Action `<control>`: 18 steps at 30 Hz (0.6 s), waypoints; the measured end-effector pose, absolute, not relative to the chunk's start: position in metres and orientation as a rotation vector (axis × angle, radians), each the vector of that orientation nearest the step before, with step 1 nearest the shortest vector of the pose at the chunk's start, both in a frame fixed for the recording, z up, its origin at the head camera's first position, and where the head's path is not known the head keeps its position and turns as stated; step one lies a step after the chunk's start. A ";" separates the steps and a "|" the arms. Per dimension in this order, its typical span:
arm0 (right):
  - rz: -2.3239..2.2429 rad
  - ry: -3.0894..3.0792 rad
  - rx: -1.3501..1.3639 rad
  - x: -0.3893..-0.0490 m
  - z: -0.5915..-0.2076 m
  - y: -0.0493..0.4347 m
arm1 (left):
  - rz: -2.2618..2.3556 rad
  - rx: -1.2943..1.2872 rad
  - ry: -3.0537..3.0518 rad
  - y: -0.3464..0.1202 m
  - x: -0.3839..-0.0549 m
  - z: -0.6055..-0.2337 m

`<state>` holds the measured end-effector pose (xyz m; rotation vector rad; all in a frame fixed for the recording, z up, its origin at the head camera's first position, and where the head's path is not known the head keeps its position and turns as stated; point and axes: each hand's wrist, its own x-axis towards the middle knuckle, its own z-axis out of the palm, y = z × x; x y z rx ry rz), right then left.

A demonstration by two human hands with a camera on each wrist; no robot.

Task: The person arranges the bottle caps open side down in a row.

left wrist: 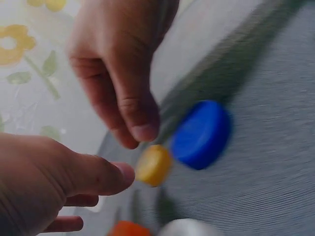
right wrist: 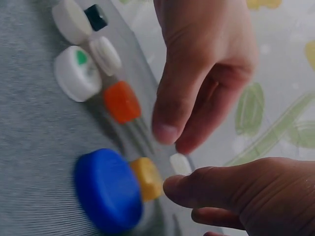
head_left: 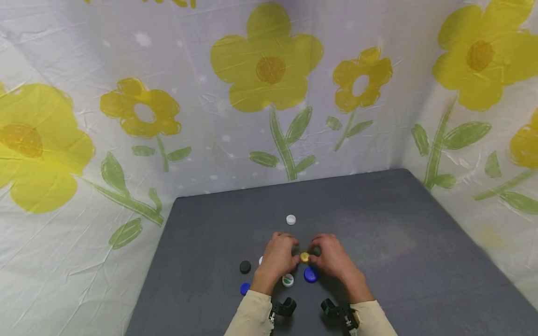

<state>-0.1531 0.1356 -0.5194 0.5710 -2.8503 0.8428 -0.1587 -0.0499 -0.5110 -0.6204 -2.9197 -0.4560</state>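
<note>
A small yellow bottle cap (head_left: pixel 304 257) rests on the dark table between my two hands. My left hand (head_left: pixel 275 256) is on its left, thumb tip close to the cap, fingers loosely bent with nothing in them. From the other side my right hand (head_left: pixel 333 256) reaches over, its thumb tip right by the cap; whether either thumb touches it, I cannot tell. Just nearer to me lies a larger blue cap (head_left: pixel 311 274). A white cap with a green mark (head_left: pixel 287 280) is below my left hand. An orange cap (right wrist: pixel 122 102) shows in the right wrist view.
Beyond the hands lies a white cap (head_left: pixel 291 220). To the left are a black cap (head_left: pixel 245 267) and another blue cap (head_left: pixel 245 289), partly behind my sleeve. The dark table (head_left: pixel 399 224) meets a flower-printed curtain (head_left: pixel 201 140) at the back and sides.
</note>
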 end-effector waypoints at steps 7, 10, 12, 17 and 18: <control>0.808 -2.829 0.612 -0.170 -0.499 0.135 | -0.538 -0.527 -2.937 -0.063 -0.175 -0.484; 0.812 -2.813 0.606 -0.179 -0.490 0.133 | -0.551 -0.500 -2.930 -0.067 -0.184 -0.475; 0.804 -2.801 0.588 -0.185 -0.485 0.132 | -0.550 -0.492 -2.913 -0.070 -0.189 -0.471; 0.782 -2.799 0.546 -0.199 -0.476 0.127 | -0.557 -0.469 -2.900 -0.073 -0.202 -0.467; 0.775 -2.798 0.544 -0.202 -0.474 0.125 | -0.556 -0.463 -2.903 -0.073 -0.205 -0.467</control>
